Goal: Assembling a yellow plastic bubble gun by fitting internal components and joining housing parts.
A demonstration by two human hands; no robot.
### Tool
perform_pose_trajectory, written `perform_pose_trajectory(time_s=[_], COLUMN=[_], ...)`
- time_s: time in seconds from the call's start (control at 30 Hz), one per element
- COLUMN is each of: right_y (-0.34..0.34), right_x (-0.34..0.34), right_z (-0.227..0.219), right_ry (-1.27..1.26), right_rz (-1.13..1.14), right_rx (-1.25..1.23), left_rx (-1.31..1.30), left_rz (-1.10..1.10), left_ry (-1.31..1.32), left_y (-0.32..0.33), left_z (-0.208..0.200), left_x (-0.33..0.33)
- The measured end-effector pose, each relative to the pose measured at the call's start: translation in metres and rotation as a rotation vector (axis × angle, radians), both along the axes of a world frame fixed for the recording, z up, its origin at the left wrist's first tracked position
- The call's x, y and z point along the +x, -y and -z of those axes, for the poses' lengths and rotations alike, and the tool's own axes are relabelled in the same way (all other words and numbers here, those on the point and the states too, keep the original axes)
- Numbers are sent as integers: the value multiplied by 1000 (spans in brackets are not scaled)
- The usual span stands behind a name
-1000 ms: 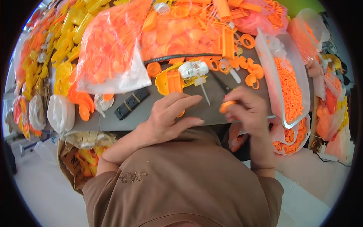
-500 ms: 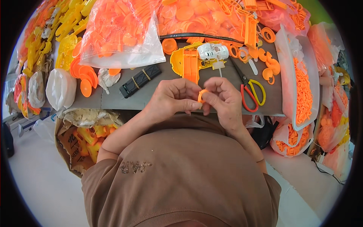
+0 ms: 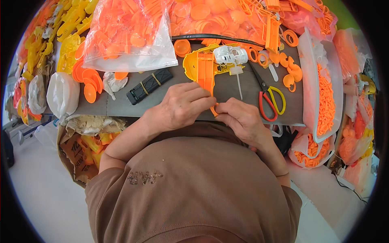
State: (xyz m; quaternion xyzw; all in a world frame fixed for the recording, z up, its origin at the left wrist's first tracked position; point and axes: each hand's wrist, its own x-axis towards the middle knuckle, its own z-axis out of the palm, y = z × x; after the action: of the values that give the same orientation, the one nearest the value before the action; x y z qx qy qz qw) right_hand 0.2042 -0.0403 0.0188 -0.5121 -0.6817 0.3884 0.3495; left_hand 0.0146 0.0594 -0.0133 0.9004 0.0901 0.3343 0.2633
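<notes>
My left hand (image 3: 184, 106) and my right hand (image 3: 244, 120) meet in front of my chest at the table's near edge. Between them is a small orange plastic ring (image 3: 213, 111), pinched from both sides and mostly hidden by the fingers. Just beyond lies a yellow plastic shell (image 3: 189, 67) with an orange rectangular frame (image 3: 206, 73) on it. A white mechanism (image 3: 229, 56) with a thin white rod sits against the shell's right side. Scissors (image 3: 268, 92) with one red and one yellow handle lie to the right of my right hand.
A black bar with rubber bands (image 3: 149, 86) lies left of my hands, near orange discs (image 3: 91, 83). Bags of orange parts (image 3: 125, 36) fill the table's far side. A white bin of small orange pieces (image 3: 324, 101) stands right; a cardboard box (image 3: 77, 160) is lower left.
My hands have turned and drawn slightly lower, with the fingers closing further over the orange ring, so less of it shows. My right hand has shifted a little right and down.
</notes>
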Motion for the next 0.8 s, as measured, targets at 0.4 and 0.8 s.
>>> perform_pose_trajectory(time_s=[0.4,0.8], right_y=[-35,-48], right_x=[6,10], right_z=[30,16], right_ry=[377,680], right_rz=[176,-33], right_rx=[279,145], left_rx=[43,78], left_rz=[-277,-270], left_ry=[-256,-309], left_y=[-15,-21], left_z=[8,7], left_x=[6,5])
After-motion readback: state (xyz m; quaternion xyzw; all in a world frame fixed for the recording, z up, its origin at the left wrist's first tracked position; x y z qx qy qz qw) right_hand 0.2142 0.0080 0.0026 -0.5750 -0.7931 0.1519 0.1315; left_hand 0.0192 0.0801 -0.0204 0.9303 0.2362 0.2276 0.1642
